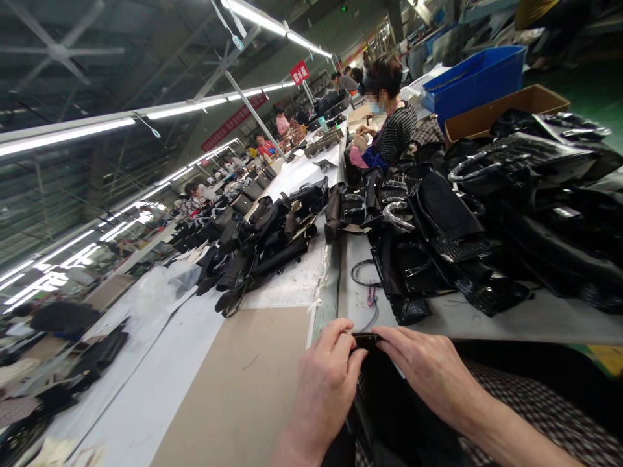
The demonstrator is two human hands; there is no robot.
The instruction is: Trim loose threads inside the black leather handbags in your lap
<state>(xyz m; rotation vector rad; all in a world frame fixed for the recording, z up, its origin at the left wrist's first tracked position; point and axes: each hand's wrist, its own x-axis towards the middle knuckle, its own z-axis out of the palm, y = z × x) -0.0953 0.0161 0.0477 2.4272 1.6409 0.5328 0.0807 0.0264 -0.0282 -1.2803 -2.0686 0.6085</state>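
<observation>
Low in the head view, my left hand (325,383) and my right hand (423,366) meet over a small black piece (366,339) at the near table edge. Both pinch it from opposite sides, fingers closed on it. The piece looks like black leather or a strap end; more black material hangs below it into my lap, mostly hidden. A thin cord and small red-handled tool (370,298) lie on the table just beyond my fingers.
Heaps of glossy black bag parts (487,220) cover the table to the right, and another pile (263,240) lies along the long belt. A person in a striped top (394,123) sits ahead. Blue bin (474,78) and cardboard box (506,107) stand behind. More workers sit far left.
</observation>
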